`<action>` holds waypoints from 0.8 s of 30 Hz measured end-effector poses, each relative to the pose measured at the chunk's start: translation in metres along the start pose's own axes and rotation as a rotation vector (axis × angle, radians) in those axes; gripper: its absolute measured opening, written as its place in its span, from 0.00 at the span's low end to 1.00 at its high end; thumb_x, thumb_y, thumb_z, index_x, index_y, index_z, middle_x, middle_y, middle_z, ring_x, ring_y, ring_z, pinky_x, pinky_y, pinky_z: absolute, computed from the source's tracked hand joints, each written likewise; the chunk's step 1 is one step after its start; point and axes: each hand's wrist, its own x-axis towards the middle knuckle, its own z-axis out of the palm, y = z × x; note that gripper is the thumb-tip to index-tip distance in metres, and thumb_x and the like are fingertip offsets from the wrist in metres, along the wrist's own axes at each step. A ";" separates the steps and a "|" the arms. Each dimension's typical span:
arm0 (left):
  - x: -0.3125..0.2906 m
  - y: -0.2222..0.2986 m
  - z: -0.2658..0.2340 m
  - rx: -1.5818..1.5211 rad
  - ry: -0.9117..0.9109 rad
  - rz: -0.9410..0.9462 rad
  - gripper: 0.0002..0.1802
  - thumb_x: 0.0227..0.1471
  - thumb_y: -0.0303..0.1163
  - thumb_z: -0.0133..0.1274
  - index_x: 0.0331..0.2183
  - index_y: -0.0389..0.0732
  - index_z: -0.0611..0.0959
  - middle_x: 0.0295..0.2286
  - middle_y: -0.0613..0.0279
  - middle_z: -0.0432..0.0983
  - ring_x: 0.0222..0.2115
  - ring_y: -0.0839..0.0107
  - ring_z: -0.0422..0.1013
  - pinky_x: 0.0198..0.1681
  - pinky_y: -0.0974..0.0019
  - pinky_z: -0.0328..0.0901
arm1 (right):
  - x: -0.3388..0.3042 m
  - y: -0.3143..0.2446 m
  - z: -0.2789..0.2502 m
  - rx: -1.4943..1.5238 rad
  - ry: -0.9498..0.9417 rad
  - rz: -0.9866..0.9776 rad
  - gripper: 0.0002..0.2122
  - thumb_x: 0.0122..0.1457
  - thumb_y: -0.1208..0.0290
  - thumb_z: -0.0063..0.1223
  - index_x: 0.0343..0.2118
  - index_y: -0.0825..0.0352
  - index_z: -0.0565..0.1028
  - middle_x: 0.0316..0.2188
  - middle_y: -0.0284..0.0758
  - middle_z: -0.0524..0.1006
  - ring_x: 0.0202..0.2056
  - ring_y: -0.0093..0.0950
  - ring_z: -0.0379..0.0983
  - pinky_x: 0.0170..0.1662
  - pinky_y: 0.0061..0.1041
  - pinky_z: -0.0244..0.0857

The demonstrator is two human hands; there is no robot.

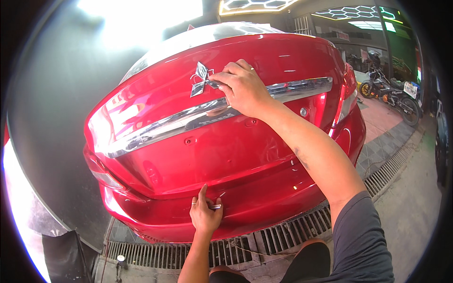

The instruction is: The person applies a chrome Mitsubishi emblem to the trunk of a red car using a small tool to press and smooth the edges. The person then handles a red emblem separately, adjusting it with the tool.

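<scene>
A chrome three-diamond emblem [201, 75] sits on the trunk lid of a red car [222, 160]. My right hand [245, 89] reaches up to it, with thumb and fingertips closed at its right-hand diamond, which they partly cover. Below, against the rear bumper, is my left hand [205, 214]. Its index finger points up along the paint, and a small, thin, light-coloured piece [215, 206] is held between its other fingers; its exact kind is too small to make out. A chrome trim strip [188, 123] runs beneath the emblem, partly behind my right wrist.
Metal drain grates [302, 228] cross the floor under the bumper. A dark wall [52, 132] stands close on the left, with black cloth-like material [68, 254] at its foot. A motorcycle [391, 92] is parked at the far right. My legs are at the lower edge.
</scene>
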 end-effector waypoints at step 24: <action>-0.003 0.002 -0.003 -0.017 -0.008 -0.015 0.39 0.53 0.33 0.73 0.64 0.38 0.78 0.23 0.64 0.77 0.29 0.55 0.76 0.40 0.48 0.74 | 0.002 -0.005 -0.003 -0.028 0.105 -0.063 0.11 0.61 0.78 0.68 0.46 0.61 0.91 0.38 0.34 0.83 0.48 0.40 0.76 0.55 0.40 0.75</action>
